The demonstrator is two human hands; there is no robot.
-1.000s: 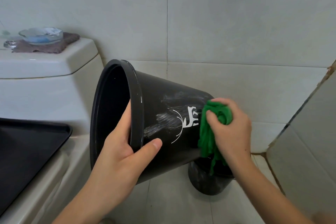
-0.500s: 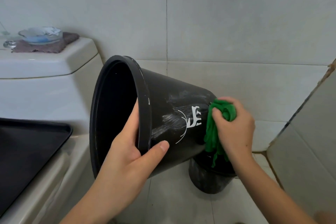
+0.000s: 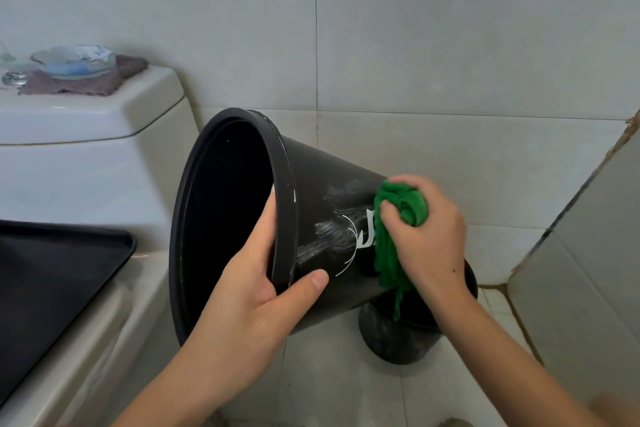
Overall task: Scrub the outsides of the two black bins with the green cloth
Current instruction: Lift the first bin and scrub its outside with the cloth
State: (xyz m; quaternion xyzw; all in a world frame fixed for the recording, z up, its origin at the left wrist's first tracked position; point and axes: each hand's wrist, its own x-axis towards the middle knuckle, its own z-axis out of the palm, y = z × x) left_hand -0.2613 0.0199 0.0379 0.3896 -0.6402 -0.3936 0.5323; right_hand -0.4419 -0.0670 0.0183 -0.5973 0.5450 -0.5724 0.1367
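Black plastic bin (image 3: 322, 218) tipped on its side at frame centre, mouth toward 9 o'clock, side wall turned up so pale smears around the white printed motif (image 3: 360, 236) sit within reach. Left hand (image 3: 252, 302) at 7 o'clock, clamped on the rim, fingers inside, thumb outside, steadying against the rubbing. Right hand (image 3: 429, 236) at 3 o'clock, fist closed on the bunched green cloth (image 3: 391, 250), pressed to the wall. Second black bin (image 3: 391, 340) upright on the floor at 5 o'clock, probably awaiting its turn.
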